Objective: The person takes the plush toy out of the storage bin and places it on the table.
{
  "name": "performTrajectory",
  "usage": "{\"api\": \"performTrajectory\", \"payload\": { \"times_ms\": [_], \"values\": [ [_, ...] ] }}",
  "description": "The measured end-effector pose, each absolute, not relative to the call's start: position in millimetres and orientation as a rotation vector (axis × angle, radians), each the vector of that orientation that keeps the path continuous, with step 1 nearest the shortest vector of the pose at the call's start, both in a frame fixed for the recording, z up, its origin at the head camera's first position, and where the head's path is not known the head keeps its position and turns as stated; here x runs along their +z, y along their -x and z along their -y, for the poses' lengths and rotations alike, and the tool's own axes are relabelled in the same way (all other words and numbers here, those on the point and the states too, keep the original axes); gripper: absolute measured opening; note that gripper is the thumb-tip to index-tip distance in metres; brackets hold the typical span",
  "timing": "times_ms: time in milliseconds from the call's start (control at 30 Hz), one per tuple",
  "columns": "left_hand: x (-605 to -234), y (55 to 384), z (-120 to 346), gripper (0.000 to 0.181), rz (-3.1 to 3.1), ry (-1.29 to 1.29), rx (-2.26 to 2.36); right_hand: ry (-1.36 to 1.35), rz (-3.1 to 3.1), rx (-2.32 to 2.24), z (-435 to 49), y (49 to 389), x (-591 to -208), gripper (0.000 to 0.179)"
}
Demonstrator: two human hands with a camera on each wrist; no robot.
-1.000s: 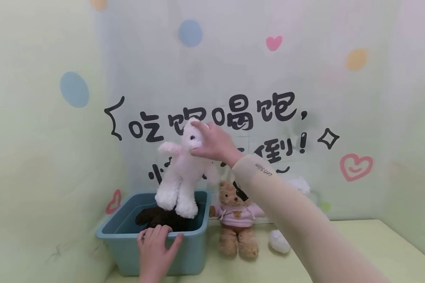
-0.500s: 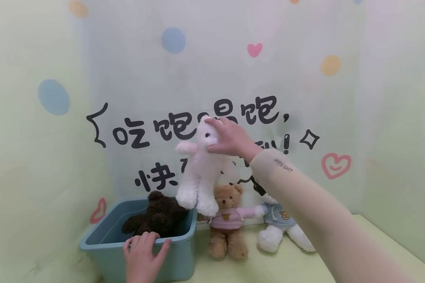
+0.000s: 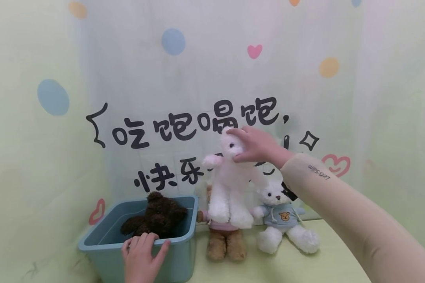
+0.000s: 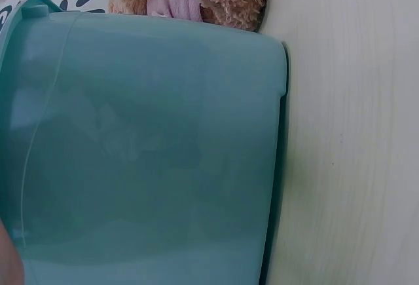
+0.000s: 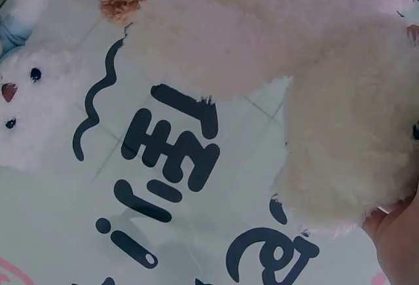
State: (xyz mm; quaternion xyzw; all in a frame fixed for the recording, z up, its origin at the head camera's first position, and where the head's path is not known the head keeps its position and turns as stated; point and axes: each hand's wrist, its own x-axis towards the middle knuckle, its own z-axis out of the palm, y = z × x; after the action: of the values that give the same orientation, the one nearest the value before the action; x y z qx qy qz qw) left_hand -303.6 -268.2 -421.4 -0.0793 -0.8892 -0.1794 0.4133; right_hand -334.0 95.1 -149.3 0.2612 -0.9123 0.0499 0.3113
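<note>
My right hand [image 3: 260,146] grips a white plush toy [image 3: 230,181] by its head, and the toy hangs upright in the air with its legs down. In the right wrist view the fluffy plush [image 5: 350,121] fills the upper right, and only part of the hand [image 5: 398,242] shows at the edge. My left hand [image 3: 141,255] holds the near rim of a blue-green plastic tub [image 3: 178,255], fingers over the edge. Inside the tub lies a dark brown teddy bear [image 3: 161,216]. The left wrist view shows mostly the tub's outer wall [image 4: 150,134].
Right of the tub a light brown teddy in a pink hoodie [image 3: 226,244] stands against the wall, partly hidden behind the held plush. Beside it sits a white bear in a blue hoodie [image 3: 285,217]. All rest on a pale tabletop [image 3: 326,271].
My right hand has carried the white plush rightward from above the tub to in front of the light brown teddy. The left hand stays on the tub rim; the head view has shifted.
</note>
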Motion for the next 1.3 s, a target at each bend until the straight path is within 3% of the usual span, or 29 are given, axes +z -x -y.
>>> {"api": "performTrajectory", "payload": {
  "times_ms": [300, 1300],
  "values": [
    [-413, 302, 275, 0.035, 2.14, 0.27, -0.426, -0.716, 2.465, 0.11, -127, 319, -158, 0.082],
    [-417, 299, 266, 0.037, 2.206, 0.243, -0.427, -0.649, 2.531, 0.002, -216, 292, -185, 0.076]
  ]
}}
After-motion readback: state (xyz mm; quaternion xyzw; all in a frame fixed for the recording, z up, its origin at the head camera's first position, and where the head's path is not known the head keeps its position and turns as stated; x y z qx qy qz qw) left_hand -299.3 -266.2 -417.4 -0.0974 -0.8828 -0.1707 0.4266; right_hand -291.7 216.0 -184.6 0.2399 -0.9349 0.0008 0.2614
